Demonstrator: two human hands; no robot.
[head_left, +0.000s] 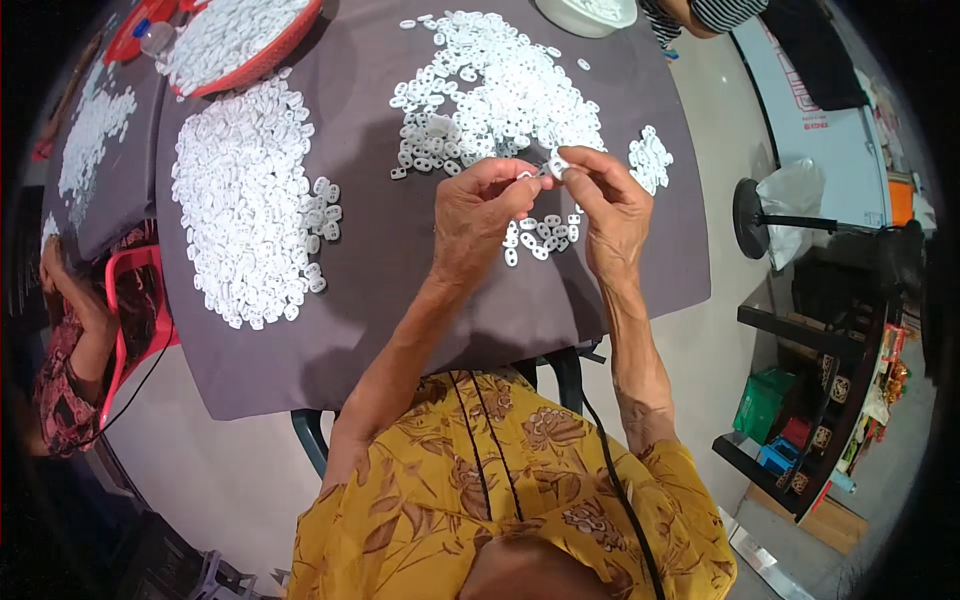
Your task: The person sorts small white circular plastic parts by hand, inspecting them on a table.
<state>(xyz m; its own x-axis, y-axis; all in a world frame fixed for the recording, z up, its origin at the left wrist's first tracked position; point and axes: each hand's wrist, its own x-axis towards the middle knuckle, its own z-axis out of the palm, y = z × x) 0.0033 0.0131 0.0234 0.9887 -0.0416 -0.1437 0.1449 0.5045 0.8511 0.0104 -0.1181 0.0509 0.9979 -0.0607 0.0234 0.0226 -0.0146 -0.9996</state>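
Both my hands meet above the table, fingertips close together. My right hand [612,210] pinches a small white oval plastic piece [557,165] with holes between thumb and forefinger. My left hand [470,222] is closed in a pinch beside it, and a small greyish and white bit shows at its fingertips, too small to name. Just beyond my hands lies a large heap of white oval two-holed pieces [520,90]. Below my fingers, between the wrists, several loose pieces [545,233] lie on the grey-brown tablecloth [370,350].
A broad pile of white pieces [245,210] covers the table's left side. A heaped red basket [270,65] stands at the far left, a white bowl [588,18] at the far edge. A small pile [650,160] lies right. Other people sit at left and far right.
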